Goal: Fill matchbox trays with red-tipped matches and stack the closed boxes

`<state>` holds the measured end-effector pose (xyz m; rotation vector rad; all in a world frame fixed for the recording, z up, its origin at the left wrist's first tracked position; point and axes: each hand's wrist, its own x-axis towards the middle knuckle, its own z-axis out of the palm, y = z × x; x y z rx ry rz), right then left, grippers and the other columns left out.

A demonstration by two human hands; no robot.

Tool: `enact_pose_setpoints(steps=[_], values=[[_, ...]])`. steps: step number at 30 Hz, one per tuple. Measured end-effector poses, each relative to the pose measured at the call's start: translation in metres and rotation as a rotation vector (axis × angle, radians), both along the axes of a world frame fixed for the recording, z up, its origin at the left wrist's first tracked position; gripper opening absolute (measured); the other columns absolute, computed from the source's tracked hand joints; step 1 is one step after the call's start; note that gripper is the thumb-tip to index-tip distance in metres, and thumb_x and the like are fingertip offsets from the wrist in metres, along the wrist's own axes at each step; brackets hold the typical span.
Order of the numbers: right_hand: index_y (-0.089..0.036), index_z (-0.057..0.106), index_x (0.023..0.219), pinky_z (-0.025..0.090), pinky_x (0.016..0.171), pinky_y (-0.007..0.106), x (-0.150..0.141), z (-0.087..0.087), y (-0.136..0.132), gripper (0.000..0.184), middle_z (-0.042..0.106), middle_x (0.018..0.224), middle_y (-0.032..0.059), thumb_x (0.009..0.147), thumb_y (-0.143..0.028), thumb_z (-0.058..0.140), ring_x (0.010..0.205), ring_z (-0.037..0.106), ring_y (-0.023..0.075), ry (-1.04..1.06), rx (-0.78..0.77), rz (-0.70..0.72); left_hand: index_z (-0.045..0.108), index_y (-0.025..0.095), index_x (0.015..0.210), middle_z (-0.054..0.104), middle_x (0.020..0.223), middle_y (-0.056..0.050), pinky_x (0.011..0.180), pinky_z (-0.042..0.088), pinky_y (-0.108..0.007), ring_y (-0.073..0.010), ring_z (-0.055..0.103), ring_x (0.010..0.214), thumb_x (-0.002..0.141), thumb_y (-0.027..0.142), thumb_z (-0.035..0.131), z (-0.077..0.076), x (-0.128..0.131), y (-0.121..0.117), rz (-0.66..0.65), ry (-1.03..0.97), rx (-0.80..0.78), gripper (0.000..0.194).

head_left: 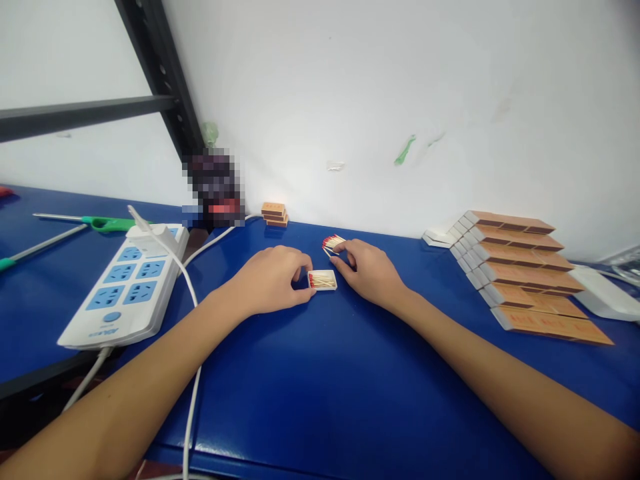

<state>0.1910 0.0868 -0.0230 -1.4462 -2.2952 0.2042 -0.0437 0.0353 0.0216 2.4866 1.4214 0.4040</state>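
Observation:
My left hand [277, 280] grips the left end of a small white matchbox tray [329, 273] between thumb and fingers. Inside it lie several red-tipped matches [323, 283], their heads toward my left thumb. Just behind and to the right of the tray, a small pile of loose matches [330, 241] rests on the blue table [320, 387]. My right hand [367, 267] is at this pile, thumb and fingers closed around matches at its near right side. How many it pinches is hidden by the fingers.
Stacked matchboxes [520, 267] stand in stepped rows at the right, beside a white object [607, 293]. A few more matchboxes [275, 214] sit by the wall. At left are a power strip [163, 283], its white cable [193, 393] and green-handled tools [113, 224].

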Motion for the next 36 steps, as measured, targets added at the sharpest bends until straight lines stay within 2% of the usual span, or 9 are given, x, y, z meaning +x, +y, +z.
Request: enact_pose_setpoints(steps=[4, 7, 17, 25, 36], values=[[-0.022, 0.068, 0.095, 0.034, 0.066, 0.03, 0.0, 0.0, 0.002, 0.014, 0.065, 0.086, 0.0025, 0.101, -0.032, 0.061, 0.074, 0.056, 0.0179, 0.031, -0.013, 0.009, 0.077, 0.023, 0.098, 0.071, 0.083, -0.001, 0.061, 0.039, -0.031, -0.0179, 0.061, 0.071, 0.086, 0.04, 0.072, 0.001, 0.001, 0.0, 0.008, 0.003, -0.008, 0.022], [-0.022, 0.067, 0.091, 0.035, 0.067, 0.03, 0.001, 0.0, 0.005, 0.013, 0.064, 0.085, 0.0026, 0.1, -0.029, 0.062, 0.074, 0.055, 0.0181, 0.047, -0.017, 0.016, 0.077, 0.022, 0.099, 0.071, 0.083, -0.001, 0.06, 0.039, -0.031, -0.0181, 0.061, 0.071, 0.085, 0.041, 0.073, 0.002, 0.001, 0.0, 0.01, 0.007, -0.008, 0.023], [-0.021, 0.067, 0.095, 0.037, 0.071, 0.031, 0.004, 0.008, 0.002, 0.013, 0.07, 0.094, 0.0037, 0.103, -0.027, 0.059, 0.079, 0.059, 0.0184, -0.011, -0.11, -0.017, 0.077, 0.022, 0.098, 0.071, 0.082, -0.001, 0.061, 0.039, -0.031, -0.018, 0.061, 0.07, 0.085, 0.04, 0.073, 0.001, 0.001, 0.0, 0.01, 0.004, -0.011, 0.022], [-0.021, 0.066, 0.092, 0.036, 0.068, 0.03, 0.021, 0.017, 0.001, 0.013, 0.069, 0.088, 0.0034, 0.102, -0.03, 0.062, 0.073, 0.057, 0.018, -0.073, -0.189, 0.03, 0.077, 0.023, 0.1, 0.072, 0.086, -0.002, 0.06, 0.039, -0.032, -0.0189, 0.062, 0.072, 0.085, 0.041, 0.072, 0.002, -0.001, 0.0, 0.011, 0.018, -0.023, 0.024], [-0.021, 0.065, 0.096, 0.037, 0.071, 0.03, 0.017, 0.007, 0.007, 0.015, 0.071, 0.097, 0.0051, 0.104, -0.028, 0.056, 0.079, 0.059, 0.0183, -0.028, -0.137, 0.058, 0.077, 0.022, 0.101, 0.071, 0.084, -0.001, 0.06, 0.039, -0.031, -0.0174, 0.061, 0.07, 0.085, 0.041, 0.072, 0.003, 0.0, 0.0, 0.013, 0.016, -0.026, 0.025]])
